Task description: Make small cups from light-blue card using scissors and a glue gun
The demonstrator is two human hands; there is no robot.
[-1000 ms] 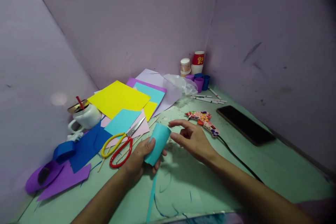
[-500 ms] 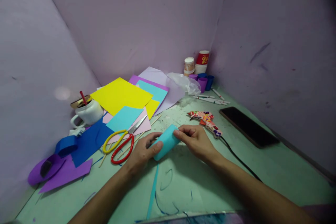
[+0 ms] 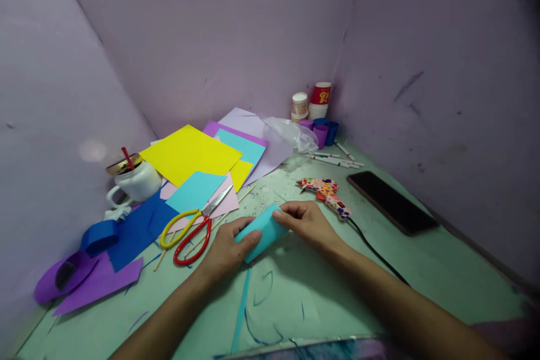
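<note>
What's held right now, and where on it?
Rolled light-blue paper: the left hand holds its near-left end, thumb on top; the right hand holds its far-right end.

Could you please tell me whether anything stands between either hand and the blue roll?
Nothing visible does: the left hand and right hand both touch the roll. The scissors lie to the left and the glue gun beyond the right hand, neither in between.

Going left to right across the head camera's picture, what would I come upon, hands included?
Curled purple paper, white mug, scissors, left hand, light-blue paper tube, right hand, phone.
</note>
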